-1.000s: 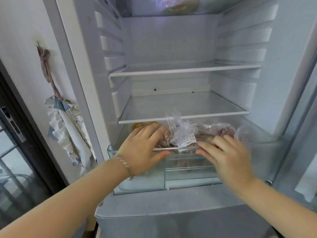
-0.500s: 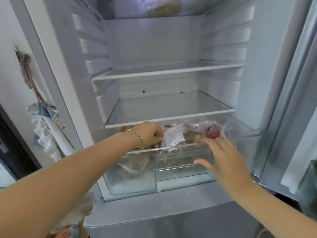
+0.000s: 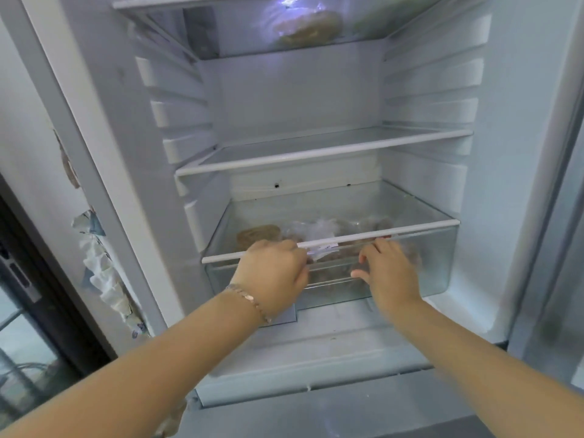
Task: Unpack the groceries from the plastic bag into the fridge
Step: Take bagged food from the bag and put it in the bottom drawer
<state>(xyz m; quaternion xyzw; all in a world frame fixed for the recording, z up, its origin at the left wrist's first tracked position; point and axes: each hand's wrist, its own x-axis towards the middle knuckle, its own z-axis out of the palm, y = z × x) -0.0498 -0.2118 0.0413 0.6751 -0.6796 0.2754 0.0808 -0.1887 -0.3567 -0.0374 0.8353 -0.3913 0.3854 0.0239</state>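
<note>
Since the bagged food (image 3: 319, 245) already lies in the clear drawer (image 3: 436, 263) at the bottom of the fridge (image 3: 300, 90), this step looks like shutting that drawer. The left hand (image 3: 271, 273) curls its fingers over the drawer's front edge; the right hand (image 3: 392, 273) lies flat and spread on the front, near it. Next, I think, both hands should push evenly so it slides straight under the glass shelf (image 3: 410, 229) without squashing the bags.
</note>
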